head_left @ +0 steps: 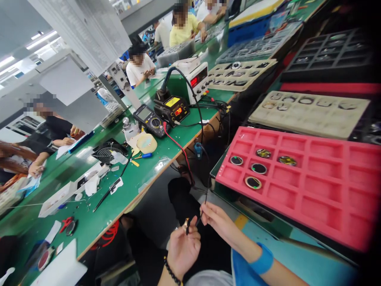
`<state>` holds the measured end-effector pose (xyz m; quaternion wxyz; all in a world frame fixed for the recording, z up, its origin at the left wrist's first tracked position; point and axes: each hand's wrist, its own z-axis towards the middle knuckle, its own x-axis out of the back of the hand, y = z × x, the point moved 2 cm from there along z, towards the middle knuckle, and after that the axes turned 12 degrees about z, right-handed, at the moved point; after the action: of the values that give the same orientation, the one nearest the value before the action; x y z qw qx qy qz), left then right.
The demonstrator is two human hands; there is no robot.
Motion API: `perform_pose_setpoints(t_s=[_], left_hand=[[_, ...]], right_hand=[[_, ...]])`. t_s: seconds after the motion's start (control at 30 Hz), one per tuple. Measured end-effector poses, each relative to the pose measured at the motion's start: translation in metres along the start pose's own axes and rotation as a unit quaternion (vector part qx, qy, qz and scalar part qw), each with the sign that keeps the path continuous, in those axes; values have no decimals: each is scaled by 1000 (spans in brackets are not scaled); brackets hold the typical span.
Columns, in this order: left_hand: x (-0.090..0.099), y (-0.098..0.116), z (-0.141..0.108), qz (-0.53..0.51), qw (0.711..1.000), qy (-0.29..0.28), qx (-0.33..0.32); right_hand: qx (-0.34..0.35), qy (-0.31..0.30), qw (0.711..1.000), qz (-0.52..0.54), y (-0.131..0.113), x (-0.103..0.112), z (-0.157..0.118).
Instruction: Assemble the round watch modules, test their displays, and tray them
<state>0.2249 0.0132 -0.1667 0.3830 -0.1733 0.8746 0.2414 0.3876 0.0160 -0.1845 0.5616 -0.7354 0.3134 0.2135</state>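
Note:
Low in the middle, my left hand point(184, 248) is closed, pinching a small round watch part point(187, 225) with a gold-coloured rim, turned edge-on. My right hand point(216, 218) is just to its right, with the fingers pinched on a thin black corded tool that looks like a soldering iron point(199, 219). Its lower end points toward the watch part; whether they touch cannot be made out. From above my right fingers a black cord point(206, 186) runs up past the bench edge. Both hands are over my lap, in front of the green bench point(131, 194).
To the right lies a pink foam tray point(275, 210) holding several round watch modules. Behind it is a beige tray point(315, 123). On the bench stand a multimeter point(151, 120), a black station with a red display point(172, 112) and a white power supply point(196, 79). Co-workers sit opposite.

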Motion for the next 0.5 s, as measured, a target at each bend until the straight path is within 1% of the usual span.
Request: perform_pose_setpoints(t_s=[0.1,0.2,0.27,0.43,0.5], left_hand=[[-2,-3,-3,33,999,1,3],[-1,-5,-5,43,999,5,2],[-1,-7,-6,41,999,4,1],[-4,-9,-12,5,999,-33,18],[-3,-7,-13,1,999,-38,3]], right_hand=[[0,-26,1000,-2,-2,-7,1],[-6,-53,998,-24,-5,-11,0],[-9,-61,997,-39,-8,-15,-3],[-15,-46,998,-46,-13,-25,-9],[-15,-33,999,-35,-11,-26,-11]])
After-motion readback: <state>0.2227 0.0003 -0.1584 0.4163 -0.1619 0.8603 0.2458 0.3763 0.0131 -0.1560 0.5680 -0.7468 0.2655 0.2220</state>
